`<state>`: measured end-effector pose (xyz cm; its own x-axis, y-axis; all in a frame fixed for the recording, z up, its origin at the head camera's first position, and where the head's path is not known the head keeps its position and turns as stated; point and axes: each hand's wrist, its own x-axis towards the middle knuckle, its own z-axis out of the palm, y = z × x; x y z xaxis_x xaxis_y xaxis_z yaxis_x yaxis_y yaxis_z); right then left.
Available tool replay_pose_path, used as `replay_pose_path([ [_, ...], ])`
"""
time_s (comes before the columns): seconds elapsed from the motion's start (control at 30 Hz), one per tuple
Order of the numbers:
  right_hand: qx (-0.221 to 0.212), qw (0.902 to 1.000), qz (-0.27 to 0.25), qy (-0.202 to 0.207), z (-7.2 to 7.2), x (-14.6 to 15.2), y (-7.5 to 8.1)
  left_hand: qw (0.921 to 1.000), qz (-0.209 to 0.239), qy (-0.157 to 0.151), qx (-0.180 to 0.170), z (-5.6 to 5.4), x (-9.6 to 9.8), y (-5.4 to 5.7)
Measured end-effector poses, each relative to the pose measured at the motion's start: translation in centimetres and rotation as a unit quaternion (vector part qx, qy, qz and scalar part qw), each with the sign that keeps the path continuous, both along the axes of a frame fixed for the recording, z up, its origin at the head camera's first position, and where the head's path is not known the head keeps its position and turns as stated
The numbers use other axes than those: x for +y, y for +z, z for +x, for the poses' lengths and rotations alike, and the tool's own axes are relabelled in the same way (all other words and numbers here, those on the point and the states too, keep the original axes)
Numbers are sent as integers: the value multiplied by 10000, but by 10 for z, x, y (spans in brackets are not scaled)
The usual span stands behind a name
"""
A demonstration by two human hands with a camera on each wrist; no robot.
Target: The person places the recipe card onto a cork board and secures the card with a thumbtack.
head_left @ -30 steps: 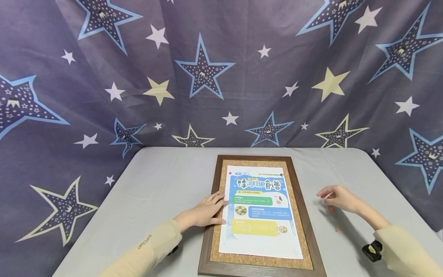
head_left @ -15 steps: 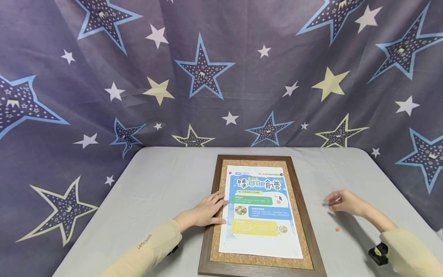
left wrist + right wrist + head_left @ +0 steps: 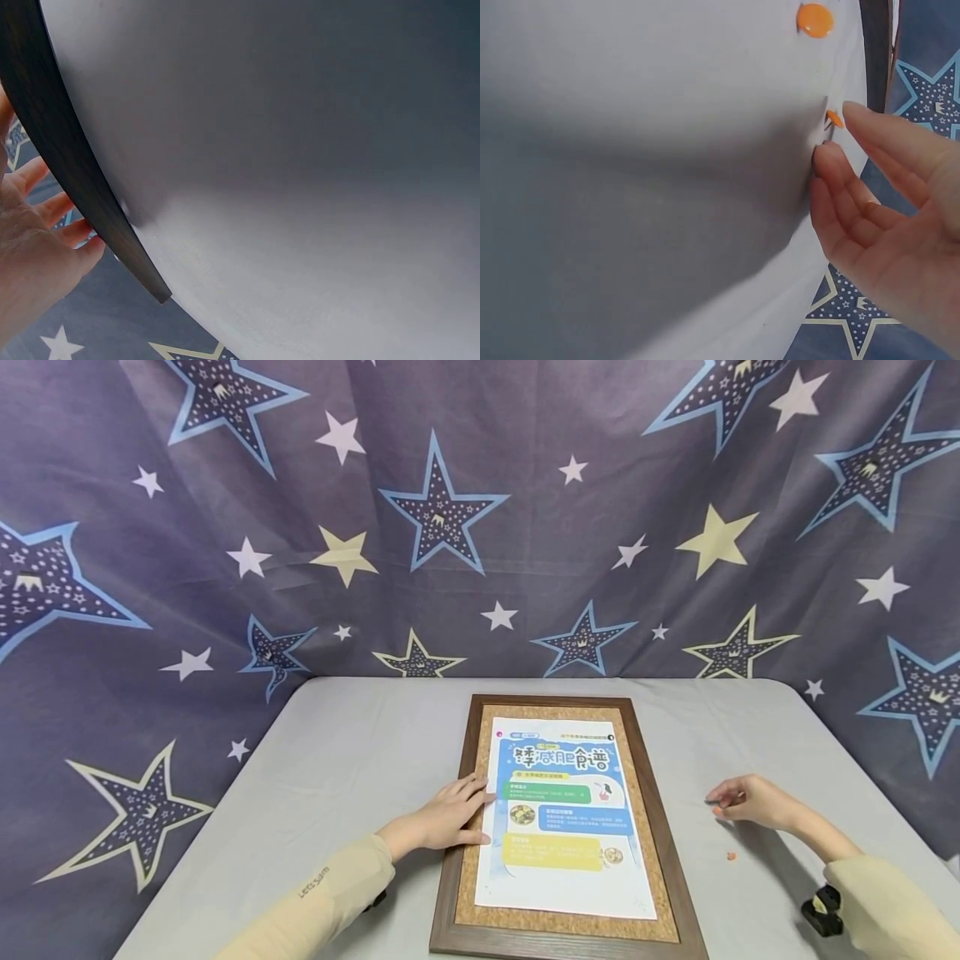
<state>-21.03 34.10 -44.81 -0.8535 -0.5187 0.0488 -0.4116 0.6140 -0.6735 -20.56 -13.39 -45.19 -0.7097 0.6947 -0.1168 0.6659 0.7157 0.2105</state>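
A framed cork board point(image 3: 577, 928) lies on the table with a printed paper poster point(image 3: 555, 893) on it. My left hand point(image 3: 442, 814) rests on the board's left side, its fingertips on the frame and the poster's edge. An orange thumbtack point(image 3: 834, 118) is at the fingertips of my right hand point(image 3: 757, 802), its metal point visible in the right wrist view. The thumb and forefinger stand on either side of that tack with a gap between them. Another orange thumbtack point(image 3: 731, 856) lies on the table nearer to me.
A pink tack point(image 3: 499, 735) and a black tack point(image 3: 611, 737) are at the poster's upper corners. The grey table point(image 3: 360, 735) ends at a star-patterned curtain point(image 3: 525, 568) behind. Table surface extends on both sides of the board.
My right hand has moved slightly right and toward me, coming down around the farther orange tack, which was hidden half a second ago. The left hand and board have stayed put.
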Motion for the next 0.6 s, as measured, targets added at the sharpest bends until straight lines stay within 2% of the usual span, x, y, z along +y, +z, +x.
replay_pose_path([
  [0.23, -68, 9998, -153, 111, -1, -2, -2, 10000, 7, 38, -30, 0, 0, 0],
  [0.6, -352, 9990, 114, -251, 1, -2, -2, 10000, 4, 23, 7, -1, 0, -3],
])
